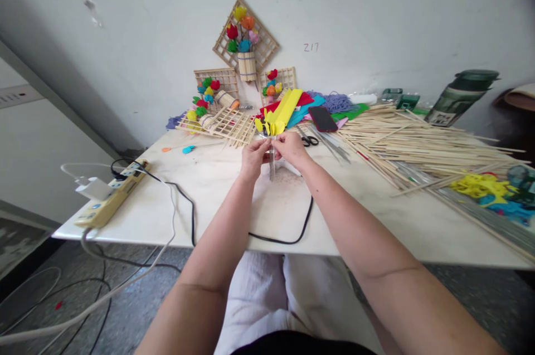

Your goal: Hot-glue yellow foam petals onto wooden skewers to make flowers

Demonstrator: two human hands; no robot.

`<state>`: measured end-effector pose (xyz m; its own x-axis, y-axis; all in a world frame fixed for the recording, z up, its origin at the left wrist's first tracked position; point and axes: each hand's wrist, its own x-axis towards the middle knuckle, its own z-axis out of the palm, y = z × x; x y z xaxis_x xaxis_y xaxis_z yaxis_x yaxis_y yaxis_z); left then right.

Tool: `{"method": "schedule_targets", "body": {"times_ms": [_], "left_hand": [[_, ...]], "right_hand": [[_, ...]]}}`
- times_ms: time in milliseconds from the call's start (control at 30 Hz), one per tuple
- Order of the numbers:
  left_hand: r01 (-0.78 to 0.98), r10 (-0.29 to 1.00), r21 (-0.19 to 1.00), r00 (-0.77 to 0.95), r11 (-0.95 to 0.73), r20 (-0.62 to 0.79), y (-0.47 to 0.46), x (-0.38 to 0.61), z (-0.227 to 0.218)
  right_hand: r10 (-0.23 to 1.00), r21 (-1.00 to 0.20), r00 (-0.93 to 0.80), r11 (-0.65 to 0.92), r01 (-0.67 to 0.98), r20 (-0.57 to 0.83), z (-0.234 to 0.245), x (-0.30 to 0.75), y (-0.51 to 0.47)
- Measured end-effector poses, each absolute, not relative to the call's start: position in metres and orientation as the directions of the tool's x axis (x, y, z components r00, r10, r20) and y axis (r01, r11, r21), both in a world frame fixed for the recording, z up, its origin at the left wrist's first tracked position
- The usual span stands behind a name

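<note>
Thin stems below yellow petals are pinched by left hand and right hand; at their two o'clock, a phone is seen.

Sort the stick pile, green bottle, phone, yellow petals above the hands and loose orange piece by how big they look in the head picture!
Largest to smallest:
Stick pile
Green bottle
Phone and yellow petals: too alike to rank
Loose orange piece

wall: pale, scuffed (red handwritten "217") | table: white, marbled | floor: grey, speckled
</note>
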<state>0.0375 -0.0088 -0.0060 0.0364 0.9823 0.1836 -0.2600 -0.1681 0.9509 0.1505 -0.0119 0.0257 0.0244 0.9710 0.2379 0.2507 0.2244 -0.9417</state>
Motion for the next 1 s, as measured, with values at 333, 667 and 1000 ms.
{"method": "schedule_targets", "body": {"times_ms": [333,667,1000], "left_hand": [[-0.268,0.981,0.951,0.073,-0.152,0.178,-0.0098,0.0384,-0.0052],[-0.268,0.981,0.952,0.081,-0.150,0.177,-0.0070,0.0373,-0.0071],[-0.238,0.984,0.957,0.033,-0.164,0.177,-0.0052,0.0405,-0.0082]], "right_hand": [[0.978,-0.958,0.012,0.200,0.207,0.207,0.0233,0.1521,-0.0095],[0.971,-0.940,-0.016,0.234,0.249,0.237,0.0183,0.1559,-0.0027],[0.975,-0.946,0.007,0.215,0.242,0.223,0.0237,0.1541,-0.0087]]}}
